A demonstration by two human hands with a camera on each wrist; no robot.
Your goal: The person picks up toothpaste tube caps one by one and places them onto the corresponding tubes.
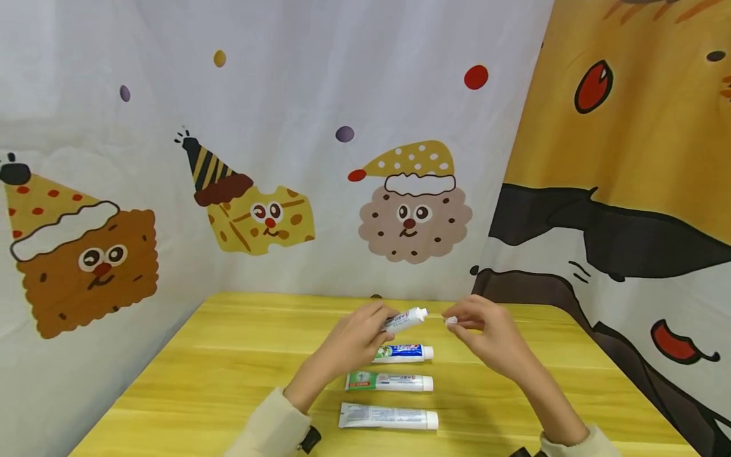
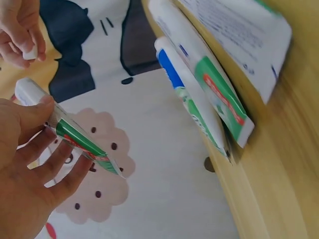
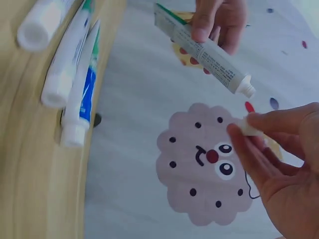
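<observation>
My left hand (image 1: 356,336) holds a white and green toothpaste tube (image 3: 209,57) above the table, its threaded nozzle bare and pointing toward the right hand. Between thumb and fingertips, my right hand (image 1: 493,333) pinches a small white cap (image 3: 247,127), a short gap away from the nozzle. Below the hands, three more capped tubes lie in a column: a blue and green toothpaste tube (image 1: 402,353) partly covered by the left hand, a green and white toothpaste tube (image 1: 394,382), and nearest me a white tube with printed text (image 1: 385,417).
The yellow wood-grain table (image 1: 228,381) ends at the back against a white cloth (image 1: 285,76) with cartoon figures. Another cartoon-printed cloth (image 1: 628,158) hangs along the right side.
</observation>
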